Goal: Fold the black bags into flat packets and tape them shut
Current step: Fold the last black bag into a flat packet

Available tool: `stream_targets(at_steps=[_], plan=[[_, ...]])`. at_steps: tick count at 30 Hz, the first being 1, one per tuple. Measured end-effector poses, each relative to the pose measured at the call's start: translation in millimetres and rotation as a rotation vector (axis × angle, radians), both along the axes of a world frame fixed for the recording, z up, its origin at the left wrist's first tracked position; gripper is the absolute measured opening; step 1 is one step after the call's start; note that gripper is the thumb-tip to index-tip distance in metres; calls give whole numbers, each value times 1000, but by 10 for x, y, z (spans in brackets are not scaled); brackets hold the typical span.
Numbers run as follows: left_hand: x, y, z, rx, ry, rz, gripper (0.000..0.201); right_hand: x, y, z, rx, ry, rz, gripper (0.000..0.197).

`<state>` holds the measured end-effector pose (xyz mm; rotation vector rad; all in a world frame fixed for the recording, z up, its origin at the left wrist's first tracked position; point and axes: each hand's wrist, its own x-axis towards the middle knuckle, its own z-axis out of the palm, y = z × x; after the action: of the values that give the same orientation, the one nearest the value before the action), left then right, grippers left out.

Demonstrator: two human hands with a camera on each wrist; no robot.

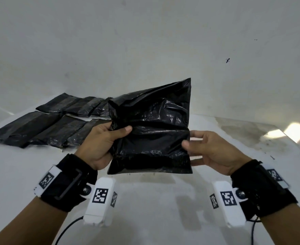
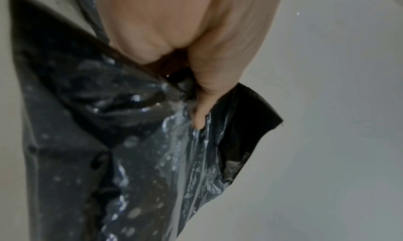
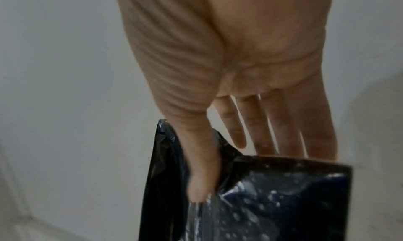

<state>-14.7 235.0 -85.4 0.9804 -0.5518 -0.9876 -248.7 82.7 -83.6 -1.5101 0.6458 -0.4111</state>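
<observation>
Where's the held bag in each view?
Head: bag centre, above the table, between both hands.
Left wrist: bag left and bottom.
Right wrist: bag bottom right.
Shared landmark: the thumb pinching its edge.

A crinkled, glossy black plastic bag [image 1: 151, 128] stands upright off the table, pinched at both side edges; folded taped black packets [image 1: 44, 124] lie left of the grip.
</observation>
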Motion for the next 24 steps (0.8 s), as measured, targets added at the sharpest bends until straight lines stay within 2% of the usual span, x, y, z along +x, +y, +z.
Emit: stream_targets(at_steps=[2,5,7,10,12,15,19,21,24], plan=[[0,8,0,-1,4,-4,32,-1,11,-49,12,25,33,41],[4,24,-9,12,-4,-14,38,-15,-7,-71,-1,39,-59,17],[2,26,-31,17,-2,-17,42,-23,-19,-61,9,34,-84,12],[4,23,-45,22,13,-9,42,-16,-30,-36,37,32,-116,22],[10,24,-44,19,11,-12,40,-6,-22,2,91,9,-167,13],[18,36,-36,-1,-7,-21,37,3,-35,47,215,-22,-238,17],[0,52,-50,-4,-29,-42,32,98,48,63,271,86,-97,47],[-20,58,-64,-2,-36,-52,29,180,111,29,270,59,-58,49],[-14,65,-110,39,-47,-54,31,286,140,-56,289,-58,-116,40]])
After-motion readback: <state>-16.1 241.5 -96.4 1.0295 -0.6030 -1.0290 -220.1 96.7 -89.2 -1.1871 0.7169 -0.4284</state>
